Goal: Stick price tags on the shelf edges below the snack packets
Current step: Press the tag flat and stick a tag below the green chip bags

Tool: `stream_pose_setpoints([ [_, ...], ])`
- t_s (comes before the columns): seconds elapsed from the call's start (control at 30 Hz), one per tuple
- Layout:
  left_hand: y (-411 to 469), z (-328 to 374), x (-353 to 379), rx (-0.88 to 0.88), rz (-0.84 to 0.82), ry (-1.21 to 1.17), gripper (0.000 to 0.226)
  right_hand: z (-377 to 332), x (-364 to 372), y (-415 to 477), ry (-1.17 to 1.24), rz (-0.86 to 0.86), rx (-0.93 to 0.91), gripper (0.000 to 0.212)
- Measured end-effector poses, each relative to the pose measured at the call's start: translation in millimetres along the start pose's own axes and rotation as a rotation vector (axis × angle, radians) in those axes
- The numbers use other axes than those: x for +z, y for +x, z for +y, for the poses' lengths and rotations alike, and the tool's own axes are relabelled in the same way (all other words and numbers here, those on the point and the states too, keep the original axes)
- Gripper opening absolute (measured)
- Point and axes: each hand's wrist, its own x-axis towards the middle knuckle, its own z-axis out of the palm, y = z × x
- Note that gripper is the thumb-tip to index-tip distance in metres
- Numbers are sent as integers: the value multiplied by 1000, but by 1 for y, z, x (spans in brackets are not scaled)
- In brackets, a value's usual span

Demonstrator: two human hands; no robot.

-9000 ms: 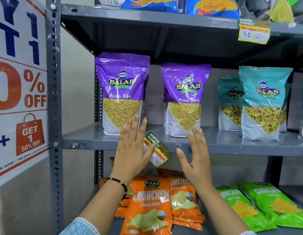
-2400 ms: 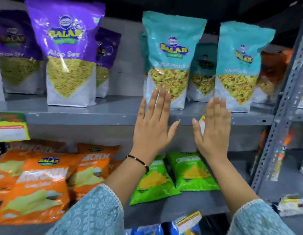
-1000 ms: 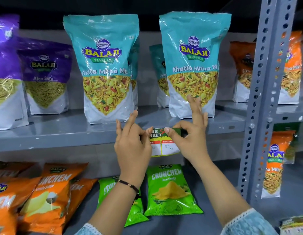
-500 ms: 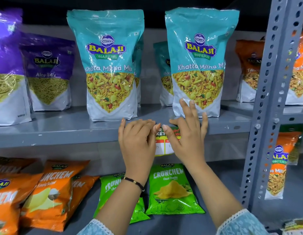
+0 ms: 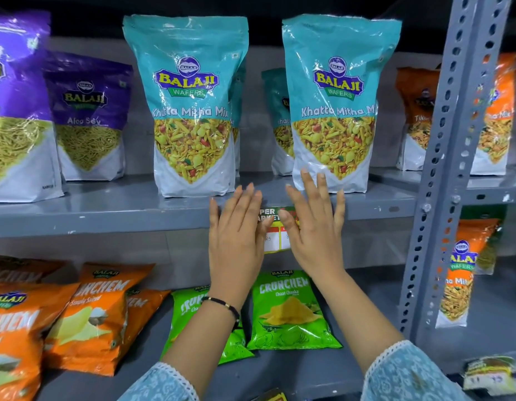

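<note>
Head view looks at a grey metal shelf (image 5: 106,215) carrying two teal Khatta Mitha Mix packets (image 5: 190,111) standing upright, with purple Aloo Sev packets (image 5: 89,117) to their left. On the shelf's front edge, below the gap between the two teal packets, sits a price tag (image 5: 275,227) with a green and red header and white boxes underneath. Only its middle strip shows, because both hands cover its sides.

The left hand (image 5: 236,241) lies flat with fingers stretched upward and together, its thumb side over the tag's left edge; a black bracelet (image 5: 225,306) circles the wrist. The right hand (image 5: 314,233) is also spread flat, palm toward the shelf edge, its thumb resting on the tag's right part and its fingertips reaching up in front of the base of the right teal packet. Neither hand is closed around anything.

Lower down, green Crunchem packets (image 5: 288,311) lie flat beneath the hands, with orange Crunchem packets (image 5: 86,314) to the left. A perforated grey upright (image 5: 442,169) stands at the right.
</note>
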Motion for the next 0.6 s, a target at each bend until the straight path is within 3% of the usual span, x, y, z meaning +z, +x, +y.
stream_pose_setpoints([
  [0.07,-20,0,-8,12,-57,-6,55,-4,-2,-18,17,-11,-15,51],
  [0.2,-91,-11,-14,21,-137,-15,58,-13,6,-83,61,-73,-63,54],
  [0.37,-199,-38,-5,-98,-467,-48,54,-15,26,-173,166,-383,-26,57],
  [0.5,-263,-54,5,-219,-702,-117,67,-13,42,-230,272,-612,66,60],
  [0.6,-296,-63,11,-264,-826,-156,51,-6,61,-271,355,-727,174,66],
])
